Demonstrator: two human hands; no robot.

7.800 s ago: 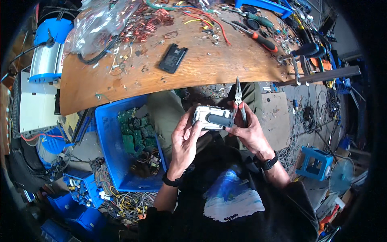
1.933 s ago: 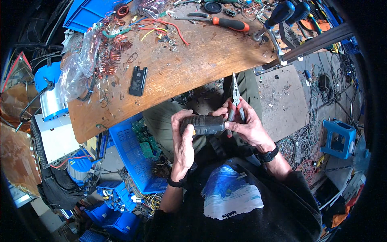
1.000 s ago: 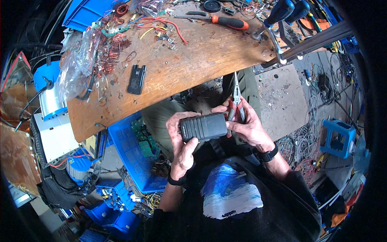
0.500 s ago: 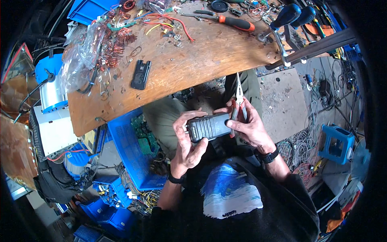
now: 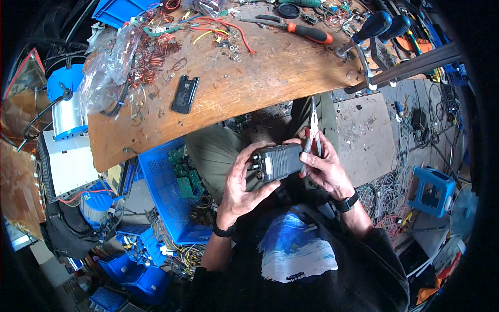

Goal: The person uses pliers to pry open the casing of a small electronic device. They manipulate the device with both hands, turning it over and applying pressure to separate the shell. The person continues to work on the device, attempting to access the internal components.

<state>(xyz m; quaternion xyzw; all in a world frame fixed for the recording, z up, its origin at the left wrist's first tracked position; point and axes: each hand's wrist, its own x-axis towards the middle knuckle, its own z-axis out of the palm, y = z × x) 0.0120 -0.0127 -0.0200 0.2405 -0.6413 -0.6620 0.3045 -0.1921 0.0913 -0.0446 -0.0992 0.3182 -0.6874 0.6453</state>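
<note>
Above my lap I hold a black two-way radio (image 5: 285, 162), its knob end to the left and its ribbed face up. My left hand (image 5: 240, 190) curves round the knob end, fingers along the far side and thumb at the near edge. With its thumb pressed on the radio's other end, my right hand (image 5: 326, 169) also grips long-nose pliers (image 5: 314, 124) with red and grey handles. The pliers' jaws point away from me, toward the bench edge. On the wooden bench (image 5: 249, 78) lies a flat black battery-like pack (image 5: 185, 94) with a notched end.
Copper coils (image 5: 153, 62), a clear plastic bag (image 5: 112, 73) and red wires (image 5: 239, 34) lie on the bench. An orange-handled screwdriver (image 5: 311, 33) and a blue-handled clamp (image 5: 371, 28) are farther right. A blue basket (image 5: 166, 208) with circuit boards stands left of my legs; tangled cables (image 5: 384, 192) lie right.
The radio has shifted slightly right and tilted, so its knob end now shows. My left hand has slid off that end a little, its thumb straighter. The pliers moved slightly right with my right hand.
</note>
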